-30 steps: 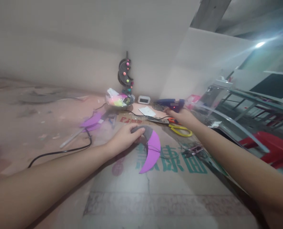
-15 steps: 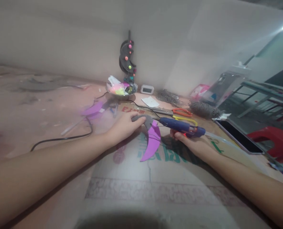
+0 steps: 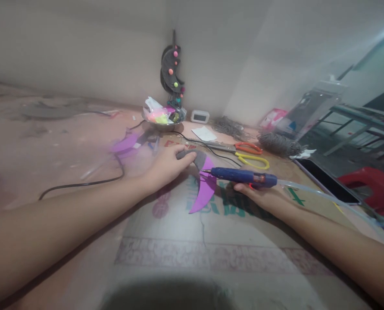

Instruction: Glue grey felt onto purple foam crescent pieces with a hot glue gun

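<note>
My left hand pinches the grey upper end of a purple crescent-shaped piece, thumb on top. The piece curves down to a point over the printed cardboard. My right hand is closed round a blue hot glue gun with a small red light and a long clear glue stick out of its back. The gun's metal nozzle points left and lies over the purple surface, near the grey part's edge; whether it touches, I cannot tell.
Scissors with orange and yellow handles, a grey yarn bundle and a phone lie to the right. Behind are a bowl of scraps, a small clock and a decorated grey crescent. A black cord runs at left.
The glue gun's nozzle has moved left and down, from beside the grey part onto the purple area. My left hand keeps its pinch on the piece.
</note>
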Demonstrator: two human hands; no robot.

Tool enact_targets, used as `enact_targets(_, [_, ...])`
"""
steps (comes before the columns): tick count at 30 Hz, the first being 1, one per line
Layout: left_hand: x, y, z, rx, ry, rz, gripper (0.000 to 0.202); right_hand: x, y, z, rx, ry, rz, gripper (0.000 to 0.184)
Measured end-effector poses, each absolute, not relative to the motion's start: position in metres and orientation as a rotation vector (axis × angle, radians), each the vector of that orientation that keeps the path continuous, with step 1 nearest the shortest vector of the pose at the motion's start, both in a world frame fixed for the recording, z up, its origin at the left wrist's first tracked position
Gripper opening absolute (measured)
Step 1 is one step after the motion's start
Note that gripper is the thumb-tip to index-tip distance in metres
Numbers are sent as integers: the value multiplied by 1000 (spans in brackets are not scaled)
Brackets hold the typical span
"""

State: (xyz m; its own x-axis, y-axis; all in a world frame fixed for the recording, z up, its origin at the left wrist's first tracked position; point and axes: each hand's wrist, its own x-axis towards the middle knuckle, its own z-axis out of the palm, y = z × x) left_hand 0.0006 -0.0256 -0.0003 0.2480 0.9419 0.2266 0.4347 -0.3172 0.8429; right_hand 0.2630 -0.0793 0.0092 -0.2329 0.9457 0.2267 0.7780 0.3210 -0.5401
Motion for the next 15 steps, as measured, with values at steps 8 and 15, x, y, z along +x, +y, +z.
enact_targets(8, [1, -25, -3, 1859, 1259, 987, 32, 256, -80, 9, -1599, -1998, 542, 30])
enact_targets(15, [2, -25, -2, 1854, 1253, 991, 33, 256, -80, 9, -1576, -2045, 584, 30])
